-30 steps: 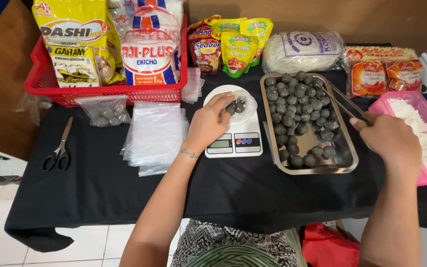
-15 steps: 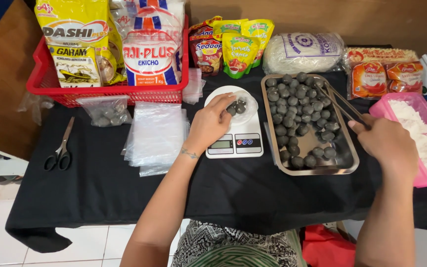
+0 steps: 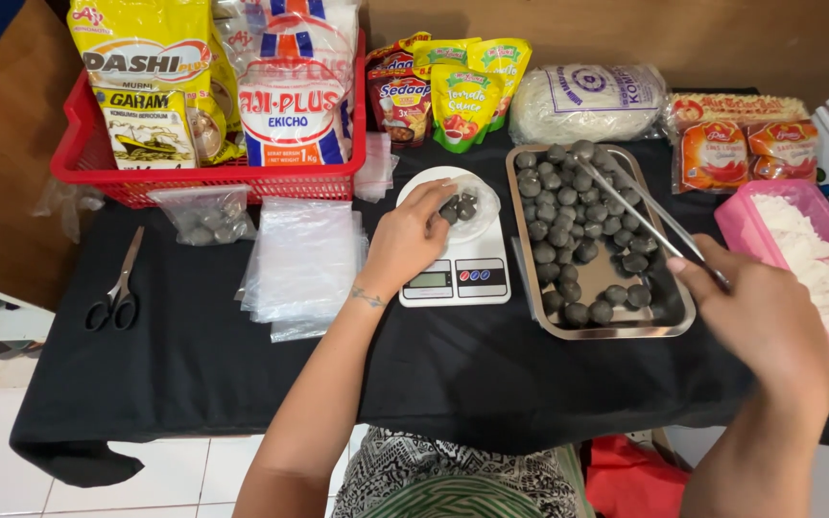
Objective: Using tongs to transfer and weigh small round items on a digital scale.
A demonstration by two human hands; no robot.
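On black-clothed desk (image 3: 194, 355), left hand (image 3: 405, 240) resting on clear bag of dark balls (image 3: 462, 206) atop white scale (image 3: 453, 259), fingers pinching bag edge, right hand (image 3: 769, 321) closed around metal tongs (image 3: 640, 206), tips over steel tray (image 3: 664, 321) of dark balls, scissors (image 3: 119, 288) far left.

Left hand (image 3: 413, 235) at frame centre, fingers curled and pinched, forearm rising from bottom centre, right hand (image 3: 765, 312) at lower right, closed in a grip, knuckles up

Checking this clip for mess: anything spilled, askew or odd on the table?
Nothing stands out. The dark balls sit inside the metal tray, a few on the scale by the left hand; the right hand holds tongs.
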